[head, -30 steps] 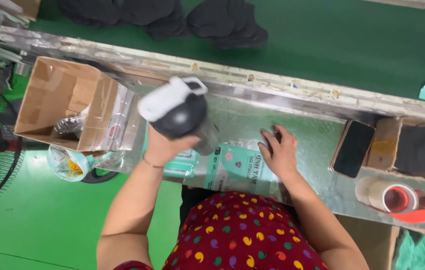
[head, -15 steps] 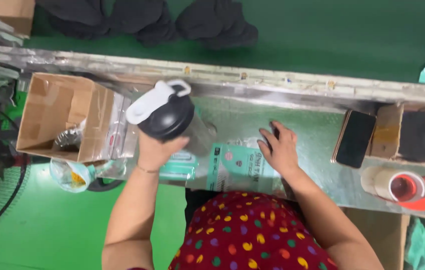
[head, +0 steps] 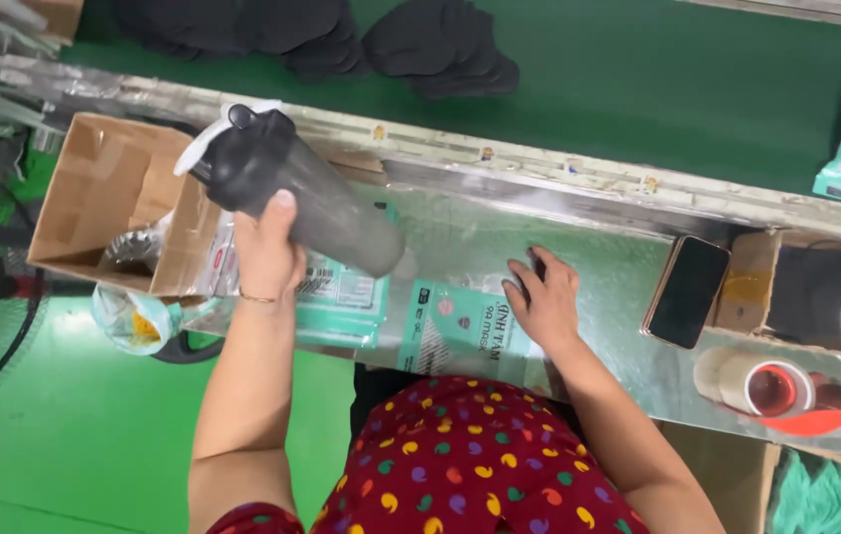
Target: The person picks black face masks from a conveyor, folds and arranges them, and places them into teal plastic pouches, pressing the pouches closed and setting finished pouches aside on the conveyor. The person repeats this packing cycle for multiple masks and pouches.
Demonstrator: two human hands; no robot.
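Note:
My left hand [head: 267, 247] grips a smoky grey shaker bottle [head: 317, 198] with a black lid and a white flip cap. The bottle is tilted, lid pointing up-left toward the cardboard box, base over the metal bench. My right hand [head: 542, 297] rests flat with fingers spread on a teal and white packet [head: 460, 331] lying on the bench. A second teal packet [head: 341, 297] lies under my left wrist.
An open cardboard box [head: 104, 188] with plastic wrap inside sits at the left end of the metal bench [head: 599, 247]. A black phone [head: 688, 292], a tape dispenser with a red blade guard [head: 777, 391] and another box [head: 816, 287] are at right. Black pieces [head: 440, 44] lie on the green belt [head: 688, 89].
My left hand has swung the bottle from lid-toward-camera to a slant, moving it left and up toward the cardboard box. My right hand has stayed on the packet.

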